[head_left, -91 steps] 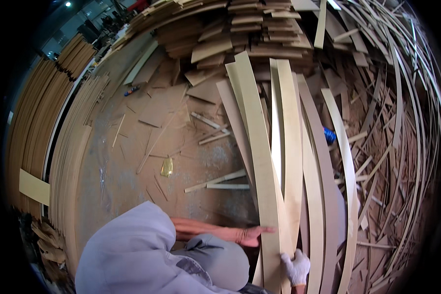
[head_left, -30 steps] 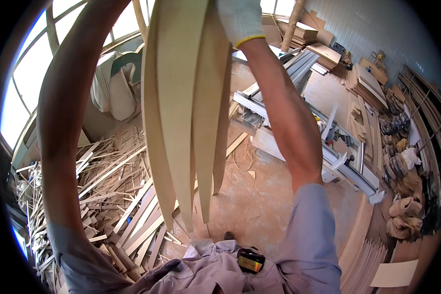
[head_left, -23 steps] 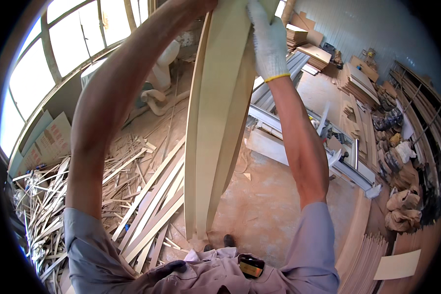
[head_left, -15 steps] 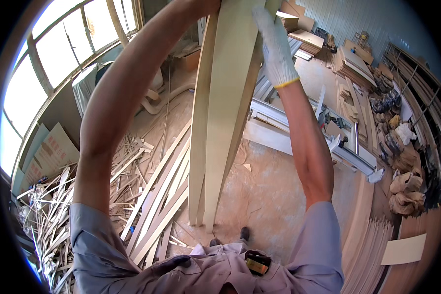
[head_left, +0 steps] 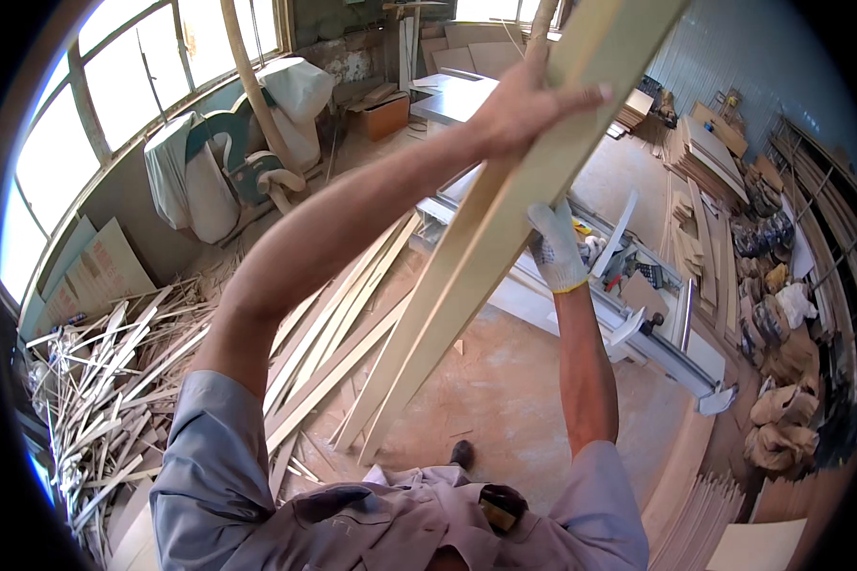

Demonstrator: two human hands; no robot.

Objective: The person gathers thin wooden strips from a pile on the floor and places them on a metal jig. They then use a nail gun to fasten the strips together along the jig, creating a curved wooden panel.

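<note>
Two or more long pale wooden boards [head_left: 493,249] stand tilted in front of me, their lower ends near the floor and their tops leaning right, out of view. My bare left hand [head_left: 524,112] is clasped round them high up, its thumb lying across the front face. Lower down, my right hand [head_left: 559,249], in a white knit glove with a yellow cuff, grips the boards' right edge. Part of its fingers is hidden.
A sliding table saw [head_left: 628,328] is behind and right of the boards. Long strips [head_left: 338,343] and a heap of offcuts [head_left: 114,400] cover the left floor. Covered machinery [head_left: 200,181] stands by the windows; stacked panels [head_left: 705,157] lie at right.
The boards have swung from nearly upright to leaning right. My left hand has come down into view on them, and my gloved right hand has slid lower along their edge.
</note>
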